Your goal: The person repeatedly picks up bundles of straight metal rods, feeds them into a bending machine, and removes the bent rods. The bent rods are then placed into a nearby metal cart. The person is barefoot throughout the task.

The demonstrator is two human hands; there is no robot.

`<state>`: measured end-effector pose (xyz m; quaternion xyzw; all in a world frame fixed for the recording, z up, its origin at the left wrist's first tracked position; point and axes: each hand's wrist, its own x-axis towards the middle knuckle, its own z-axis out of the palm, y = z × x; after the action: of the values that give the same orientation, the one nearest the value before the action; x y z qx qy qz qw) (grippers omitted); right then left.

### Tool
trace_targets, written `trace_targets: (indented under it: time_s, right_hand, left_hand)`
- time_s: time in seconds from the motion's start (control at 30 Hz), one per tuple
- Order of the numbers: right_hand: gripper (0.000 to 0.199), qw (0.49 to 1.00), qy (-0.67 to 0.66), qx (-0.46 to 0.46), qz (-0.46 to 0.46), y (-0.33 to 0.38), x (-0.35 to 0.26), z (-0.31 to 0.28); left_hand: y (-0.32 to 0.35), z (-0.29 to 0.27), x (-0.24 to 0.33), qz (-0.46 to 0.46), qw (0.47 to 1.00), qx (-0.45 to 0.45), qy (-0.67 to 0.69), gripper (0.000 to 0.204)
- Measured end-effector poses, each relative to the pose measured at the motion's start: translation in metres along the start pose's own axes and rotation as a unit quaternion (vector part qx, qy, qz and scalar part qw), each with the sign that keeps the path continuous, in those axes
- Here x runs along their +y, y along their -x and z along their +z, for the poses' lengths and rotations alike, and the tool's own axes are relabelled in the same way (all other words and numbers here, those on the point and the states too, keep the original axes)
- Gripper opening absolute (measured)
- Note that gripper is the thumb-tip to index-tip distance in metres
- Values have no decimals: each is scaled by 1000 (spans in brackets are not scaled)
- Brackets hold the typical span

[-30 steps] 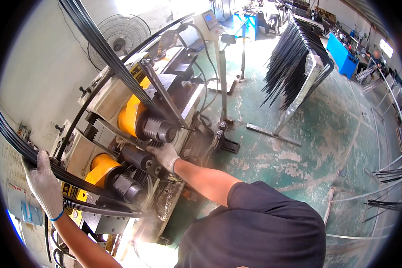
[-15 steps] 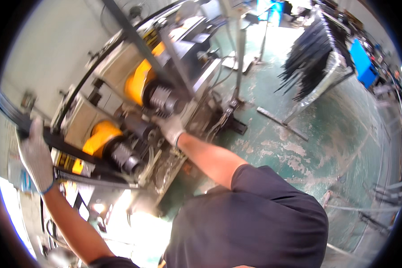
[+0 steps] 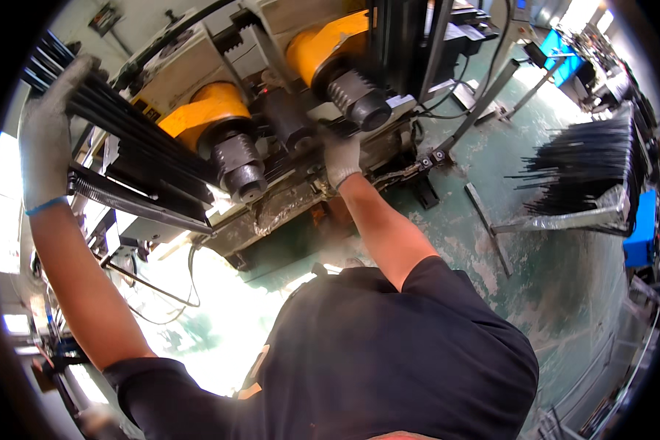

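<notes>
My left hand (image 3: 45, 150), in a pale work glove with a blue cuff edge, is raised at the far left. Its fingers curl over a bundle of long black bars (image 3: 136, 132) that slopes down toward the machine. My right hand (image 3: 341, 160), also gloved, reaches to the machine's front edge, beside a dark cylinder (image 3: 286, 121). Its fingertips blur into the dark parts there, so whether they grip anything is unclear. Two yellow machine heads (image 3: 209, 114) carry dark ridged rollers, the left roller (image 3: 238, 165) and the right roller (image 3: 358, 99), on either side of that cylinder.
A coil spring (image 3: 99, 189) lies along a dark arm below the bars. To the right, a rack (image 3: 565, 220) holds many thin black rods sticking outward. A metal bar (image 3: 488, 227) lies on the worn green floor (image 3: 543, 293). A blue panel (image 3: 640, 231) stands behind the rack.
The view has turned, so the machine sits higher and farther right. My left hand stays at the black bars and appears higher in the picture; my right hand remains at the machine's front.
</notes>
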<state>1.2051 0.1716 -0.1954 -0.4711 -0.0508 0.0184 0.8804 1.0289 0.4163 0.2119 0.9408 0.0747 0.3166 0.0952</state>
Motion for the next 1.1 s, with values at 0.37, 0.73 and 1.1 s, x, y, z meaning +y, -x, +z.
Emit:
trace_targets:
  time_s: [0.37,0.73,1.1]
  right_hand:
    - [16,992,112,-61,11,-9,32,-21]
    - [24,982,-46,-36,181,11,-52,20]
    - [33,996,53,-19,76,-1,-2,-1]
  left_hand:
    - [8,-14,3,53,990,-20,-126,39]
    - [18,17,93,-107,987,36,115,32]
    - [18,21,94,-120,990,48,-49,30]
